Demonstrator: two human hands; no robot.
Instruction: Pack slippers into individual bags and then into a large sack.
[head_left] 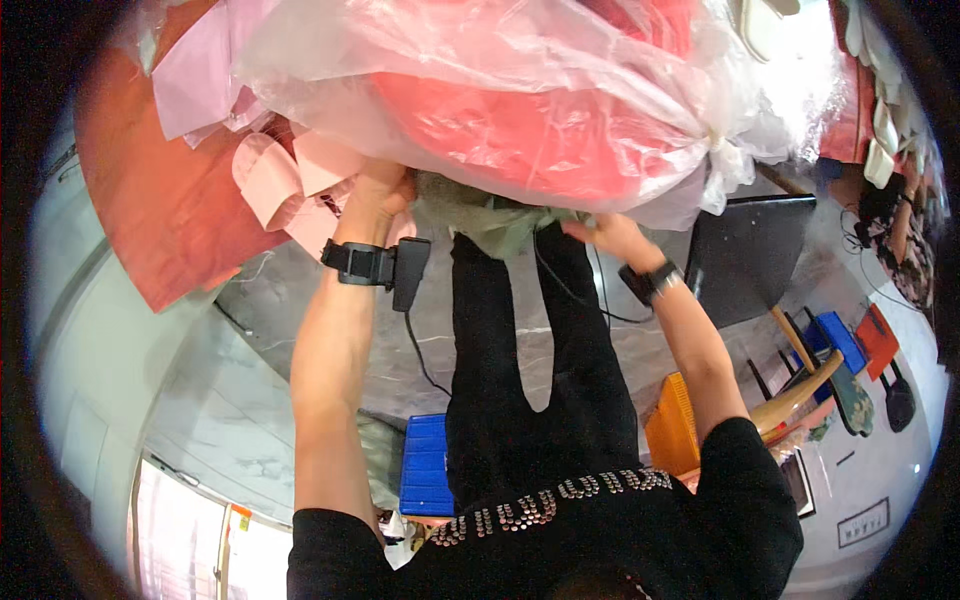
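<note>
Gripping the underside of a big clear plastic bag point(520, 110) stuffed with red fabric on the red table point(170, 200), I note left hand point(375, 195) and right hand point(610, 235) clamped beneath it; judged soft, bulky, slippery, best held low or by its knot point(715, 150).

A blue crate point(428, 465) and an orange crate point(672, 425) sit on the grey marble floor point(300, 350) near a wooden chair point(805, 385)

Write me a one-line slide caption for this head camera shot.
Both hands, left hand and right hand, reach under a large clear plastic bag of red fabric, above pink fabric pieces.
</note>
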